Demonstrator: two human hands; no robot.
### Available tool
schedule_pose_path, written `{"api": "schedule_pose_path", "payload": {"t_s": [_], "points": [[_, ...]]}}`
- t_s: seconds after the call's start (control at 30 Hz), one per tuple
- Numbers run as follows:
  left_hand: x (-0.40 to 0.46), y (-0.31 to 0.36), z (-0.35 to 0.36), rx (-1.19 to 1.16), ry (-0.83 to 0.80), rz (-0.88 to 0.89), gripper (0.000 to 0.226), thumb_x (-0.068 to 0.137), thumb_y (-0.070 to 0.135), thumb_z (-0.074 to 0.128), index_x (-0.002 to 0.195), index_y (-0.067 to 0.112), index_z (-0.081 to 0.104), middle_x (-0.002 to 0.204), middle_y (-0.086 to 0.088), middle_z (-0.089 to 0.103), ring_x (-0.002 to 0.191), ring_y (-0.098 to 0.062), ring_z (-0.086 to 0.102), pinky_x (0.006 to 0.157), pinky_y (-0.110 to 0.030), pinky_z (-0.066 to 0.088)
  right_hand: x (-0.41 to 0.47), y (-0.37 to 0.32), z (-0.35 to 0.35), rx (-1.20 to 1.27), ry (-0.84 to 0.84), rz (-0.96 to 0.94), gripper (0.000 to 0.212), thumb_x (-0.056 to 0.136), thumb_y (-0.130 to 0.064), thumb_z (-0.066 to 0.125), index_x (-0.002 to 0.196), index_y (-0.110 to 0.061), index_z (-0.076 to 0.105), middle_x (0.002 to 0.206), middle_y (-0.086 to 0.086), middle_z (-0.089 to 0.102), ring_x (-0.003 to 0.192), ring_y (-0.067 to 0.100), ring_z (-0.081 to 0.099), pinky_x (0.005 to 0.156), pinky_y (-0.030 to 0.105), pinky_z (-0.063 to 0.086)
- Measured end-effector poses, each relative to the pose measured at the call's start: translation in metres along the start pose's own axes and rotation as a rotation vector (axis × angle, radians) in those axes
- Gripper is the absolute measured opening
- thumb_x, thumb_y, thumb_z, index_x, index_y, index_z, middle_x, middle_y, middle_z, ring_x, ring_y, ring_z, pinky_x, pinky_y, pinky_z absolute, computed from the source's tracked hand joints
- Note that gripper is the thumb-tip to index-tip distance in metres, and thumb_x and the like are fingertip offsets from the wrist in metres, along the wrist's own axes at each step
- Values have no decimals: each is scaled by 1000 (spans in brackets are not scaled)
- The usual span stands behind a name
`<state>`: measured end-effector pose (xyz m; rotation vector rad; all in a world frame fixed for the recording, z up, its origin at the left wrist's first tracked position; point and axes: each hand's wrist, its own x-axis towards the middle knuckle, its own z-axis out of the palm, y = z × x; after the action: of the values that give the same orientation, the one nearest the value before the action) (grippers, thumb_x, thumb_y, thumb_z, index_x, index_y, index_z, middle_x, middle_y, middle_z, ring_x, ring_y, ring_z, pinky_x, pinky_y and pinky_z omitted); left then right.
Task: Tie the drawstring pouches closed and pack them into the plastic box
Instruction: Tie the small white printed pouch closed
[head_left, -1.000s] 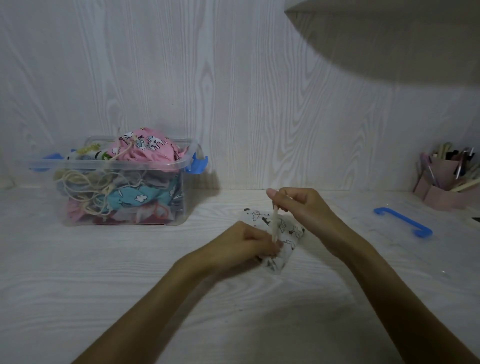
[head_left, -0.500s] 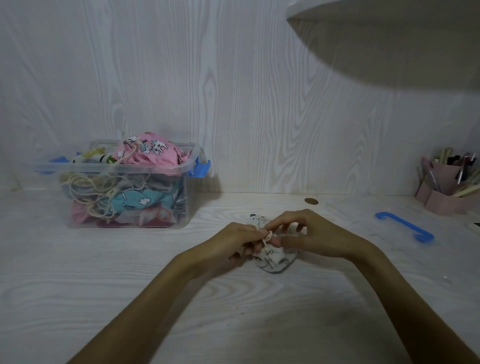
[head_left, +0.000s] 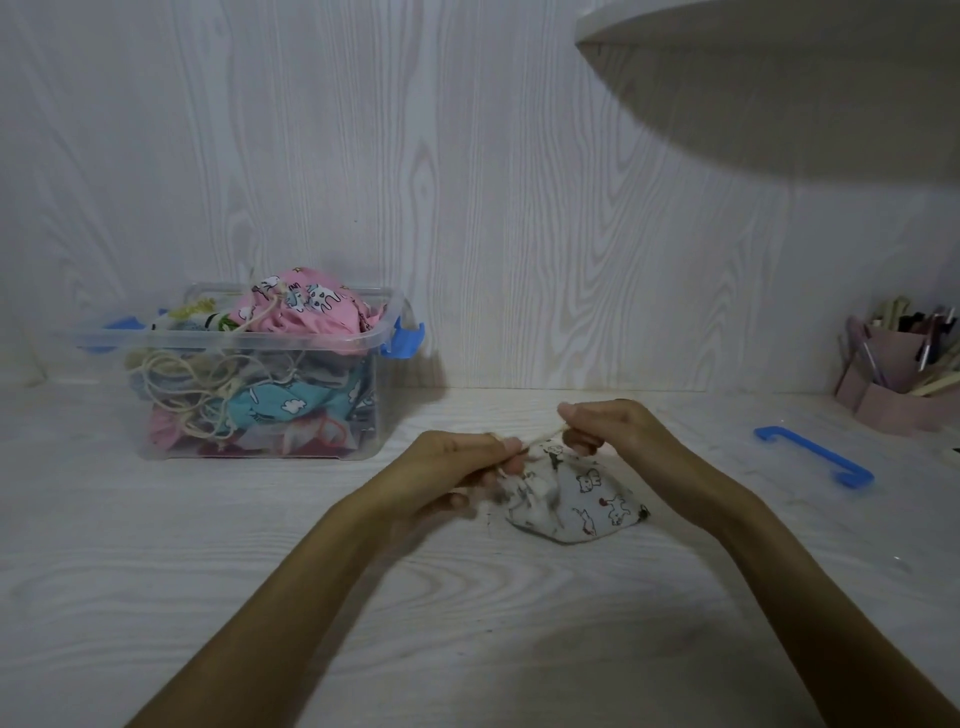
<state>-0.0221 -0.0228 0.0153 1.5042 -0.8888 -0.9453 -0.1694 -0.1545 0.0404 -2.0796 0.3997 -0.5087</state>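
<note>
A white drawstring pouch with small animal prints lies on the pale wooden desk, its mouth gathered toward my hands. My left hand pinches the pouch's cord at the gathered mouth. My right hand grips the other end of the cream cord just above the pouch, and the cord runs taut between the two hands. At the back left stands the clear plastic box with blue latches, heaped with several tied pouches, a pink one on top.
A loose blue plastic handle lies on the desk to the right. A pink pen holder full of pens stands at the far right by the wall. A shelf juts out overhead at top right.
My right hand came down from holding the cord up, met the left at the pouch's mouth, then both pulled apart. The pouch went from flat to gathered.
</note>
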Motion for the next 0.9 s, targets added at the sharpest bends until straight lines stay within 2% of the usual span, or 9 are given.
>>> {"api": "schedule_pose_path", "payload": {"t_s": [0.1, 0.17, 0.3, 0.4, 0.47, 0.57, 0.67, 0.77, 0.9], "points": [[1, 2, -2, -304, 52, -78, 18, 77, 27, 72, 91, 17, 75, 90, 4, 74, 59, 3, 61, 39, -8, 36, -3, -4, -5, 7, 33, -46, 41, 93, -35, 45, 59, -13, 43, 58, -5, 42, 60, 6, 40, 79, 16, 37], [0, 5, 0, -368, 93, -94, 11, 74, 24, 75, 84, 20, 76, 91, 4, 75, 63, 5, 63, 42, -6, 38, -6, -6, -6, 17, -14, -73, 38, 89, -35, 49, 58, -13, 48, 58, -6, 46, 60, 5, 44, 79, 20, 39], [-3, 8, 2, -237, 192, -29, 6, 75, 22, 76, 80, 23, 76, 78, 9, 72, 68, 4, 59, 58, -15, 35, -9, -9, -6, -61, -246, -46, 31, 82, -38, 55, 57, -22, 63, 62, -7, 59, 66, 8, 55, 92, 34, 46], [-6, 10, 4, -108, 205, 54, 4, 74, 20, 75, 74, 23, 76, 71, 14, 68, 63, 6, 56, 63, -21, 34, -11, -9, -6, -140, -365, -3, 31, 88, -32, 57, 60, -26, 68, 64, -9, 64, 67, 5, 57, 88, 26, 45], [-7, 11, 6, -40, 209, 102, 7, 73, 17, 75, 70, 23, 74, 71, 16, 67, 59, 8, 54, 63, -23, 33, -10, -8, -4, -135, -273, -12, 35, 87, -42, 52, 61, -28, 70, 61, -9, 63, 61, 3, 53, 71, 17, 43], [-6, 11, 8, 22, 195, 139, 11, 73, 13, 74, 68, 22, 72, 79, 17, 70, 59, 10, 54, 63, -21, 36, -1, -1, 0, -110, 99, -112, 23, 89, -39, 54, 83, -27, 73, 69, -13, 63, 65, 2, 53, 66, 16, 42], [-6, 10, 10, 31, 177, 181, 9, 75, 6, 72, 76, 15, 72, 68, 15, 70, 58, 10, 57, 57, -14, 39, 4, 8, 7, -161, 46, -196, 15, 87, -28, 64, 98, -35, 71, 82, -9, 64, 72, 10, 59, 66, 22, 48], [-7, 9, 12, -2, 158, 244, 12, 75, -6, 70, 79, 5, 70, 55, 10, 68, 51, 6, 60, 47, -4, 39, 5, 14, 10, -212, 40, -203, 15, 84, -26, 68, 94, -37, 72, 81, -7, 64, 70, 3, 55, 63, 16, 44], [-5, 5, 9, 36, 150, 324, 14, 73, -10, 71, 79, 3, 71, 63, 4, 72, 61, -2, 68, 57, -8, 48, 6, 22, 19, -279, 133, -256, 9, 81, -34, 67, 88, -37, 72, 79, -10, 66, 71, 4, 56, 65, 16, 44]]}}
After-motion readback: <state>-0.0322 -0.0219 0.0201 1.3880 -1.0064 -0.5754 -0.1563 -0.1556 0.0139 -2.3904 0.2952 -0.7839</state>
